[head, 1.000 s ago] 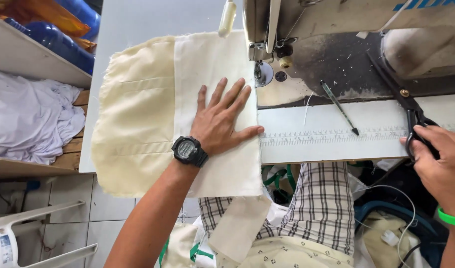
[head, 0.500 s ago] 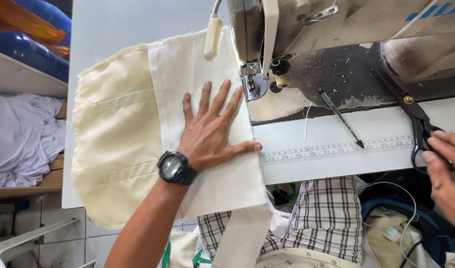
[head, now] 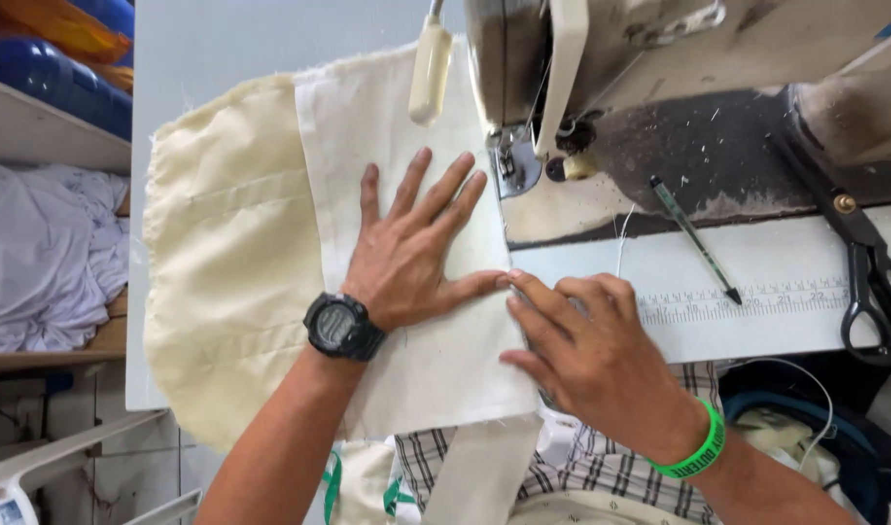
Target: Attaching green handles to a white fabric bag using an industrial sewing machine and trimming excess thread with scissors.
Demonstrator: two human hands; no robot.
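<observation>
My left hand [head: 411, 255] lies flat with fingers spread on a white fabric panel [head: 421, 379], which overlaps a cream fabric piece [head: 227, 272] on the sewing table. A black watch sits on that wrist. My right hand [head: 586, 355], with a green wristband, presses its fingertips on the panel's right edge, close to my left thumb. The sewing machine's presser foot [head: 511, 165] stands just above and right of my left fingers. Neither hand grips anything.
Black scissors [head: 868, 262] lie at the table's right edge. A dark pen [head: 696, 238] rests on the machine bed above a printed ruler strip [head: 747, 301]. White cloth [head: 42, 253] is piled on a shelf at left. Blue and orange bags [head: 47, 44] sit above it.
My right hand left the scissors at the right and came over to the fabric's right edge beside my left thumb. The view moved closer. My left hand stayed flat on the panel.
</observation>
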